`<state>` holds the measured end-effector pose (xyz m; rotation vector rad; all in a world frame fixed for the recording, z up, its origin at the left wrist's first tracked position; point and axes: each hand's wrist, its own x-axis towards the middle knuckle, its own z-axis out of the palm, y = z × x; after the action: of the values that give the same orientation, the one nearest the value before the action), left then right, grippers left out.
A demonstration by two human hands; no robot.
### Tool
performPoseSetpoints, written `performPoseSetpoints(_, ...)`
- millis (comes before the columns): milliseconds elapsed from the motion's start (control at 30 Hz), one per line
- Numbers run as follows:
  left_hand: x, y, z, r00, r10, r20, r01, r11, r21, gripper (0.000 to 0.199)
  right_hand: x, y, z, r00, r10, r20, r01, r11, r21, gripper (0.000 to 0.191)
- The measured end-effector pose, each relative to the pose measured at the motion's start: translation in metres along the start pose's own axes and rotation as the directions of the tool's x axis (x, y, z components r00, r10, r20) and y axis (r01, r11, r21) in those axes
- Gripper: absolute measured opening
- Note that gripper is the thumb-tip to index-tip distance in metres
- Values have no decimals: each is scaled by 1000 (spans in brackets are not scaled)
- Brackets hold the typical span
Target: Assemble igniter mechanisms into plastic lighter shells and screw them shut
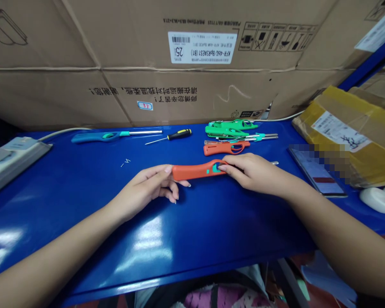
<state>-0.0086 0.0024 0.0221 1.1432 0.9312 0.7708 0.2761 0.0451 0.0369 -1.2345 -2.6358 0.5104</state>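
Note:
An orange lighter body (192, 171) with a green trigger is held level above the blue table. My left hand (157, 182) pinches its left end between thumb and fingers. At the trigger end, my right hand (247, 171) grips it, thumb near the green trigger. Just behind lies another orange lighter shell (218, 148), and beyond it are green lighter parts (227, 130) with thin wires and metal tubes. A black and yellow screwdriver (179, 134) lies near the back, left of these. Several small screws (125, 162) rest behind my left hand.
A blue lighter (99, 137) lies at the back left, near a white power strip (19, 158). On the right are a phone (317, 171), a yellow-taped box (346, 132) and a white object (380, 199). A large cardboard box (115, 47) stands behind the blue table (192, 239).

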Motion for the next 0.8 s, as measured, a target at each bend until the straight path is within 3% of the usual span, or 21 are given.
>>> performPoseSetpoints(133, 0, 1, 1, 991, -47, -123, 55, 996, 63, 43, -2, 5, 3, 984, -161, -71, 162, 987, 19, 29)
performPoseSetpoints(200, 0, -2, -2, 987, -58, -149, 75, 991, 114, 44, -3, 6, 5, 980, -184, -75, 183, 983, -26, 32)
performPoseSetpoints(333, 2, -13, -8, 993, -1, -118, 27, 975, 222, 45, -4, 3, 8, 984, -176, -33, 174, 983, -51, 46)
performPoseSetpoints(500, 4, -19, -6, 992, 93, -88, -53, 924, 379, 47, 1, -4, 12, 996, -82, 33, 81, 997, 19, 27)
performPoseSetpoints(567, 3, -11, -8, 987, 147, -65, -92, 849, 521, 44, 3, -3, 13, 998, -49, 42, 48, 998, 30, 26)
performPoseSetpoints(667, -2, 10, -25, 973, 231, -29, -129, 638, 759, 31, 5, 0, 16, 999, -38, 36, 37, 999, 35, 22)
performPoseSetpoints(733, -7, 25, -46, 954, 281, -103, -53, 497, 866, 23, 6, 1, 17, 999, -20, 32, 19, 999, 36, 20)
performPoseSetpoints(800, -12, 37, -69, 910, 306, -280, 102, 488, 867, 16, 7, 3, 18, 999, -16, 29, 14, 999, 38, 19)
